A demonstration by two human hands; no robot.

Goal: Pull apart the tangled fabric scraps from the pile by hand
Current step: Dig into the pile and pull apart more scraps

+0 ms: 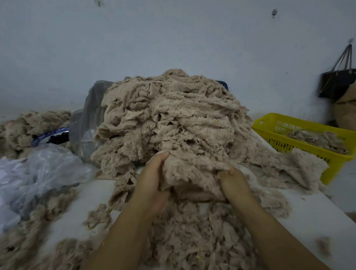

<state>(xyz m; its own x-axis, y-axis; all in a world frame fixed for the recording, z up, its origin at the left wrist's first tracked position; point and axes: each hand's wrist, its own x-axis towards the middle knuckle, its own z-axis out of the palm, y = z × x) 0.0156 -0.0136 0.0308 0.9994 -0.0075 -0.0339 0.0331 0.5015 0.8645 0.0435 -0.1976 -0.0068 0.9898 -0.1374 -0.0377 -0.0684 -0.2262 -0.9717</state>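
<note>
A tall pile of beige, fuzzy fabric scraps (172,118) rises on the white table (319,220) in the middle of the view. At its near foot my left hand (152,176) and my right hand (234,179) both grip one clump of scraps (193,173), the left on its left edge, the right on its right edge. The fingertips of both hands are buried in the fabric. Loose pulled scraps (198,240) lie between my forearms.
A yellow plastic basket (274,124) with some scraps sits at the right table edge. Clear plastic bags (42,171) lie at the left, with more scraps (24,129) behind them. A dark bag (338,83) hangs on the wall at the right.
</note>
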